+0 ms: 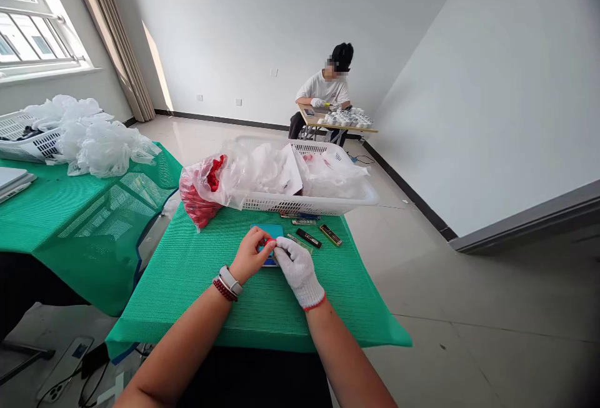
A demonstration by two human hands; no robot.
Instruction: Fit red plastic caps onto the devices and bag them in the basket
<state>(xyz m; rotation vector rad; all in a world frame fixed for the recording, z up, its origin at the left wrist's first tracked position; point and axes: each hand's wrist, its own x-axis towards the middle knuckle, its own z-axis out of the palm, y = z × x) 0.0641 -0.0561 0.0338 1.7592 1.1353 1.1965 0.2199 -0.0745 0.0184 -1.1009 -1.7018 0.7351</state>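
My left hand (250,255), bare and with a watch on the wrist, meets my right hand (296,268), which wears a white glove, over the green cloth of the table (197,283). Both pinch a small red piece (269,243) between the fingertips. Under the hands lies a blue flat pad (268,230). Just beyond them lie several small dark and gold sticks (309,238) in a loose row.
A white basket (328,203) full of clear plastic bags stands at the table's far edge, with a bag of red parts (199,199) at its left. A second green table (56,202) with bags stands left. A person sits at a far desk (337,124).
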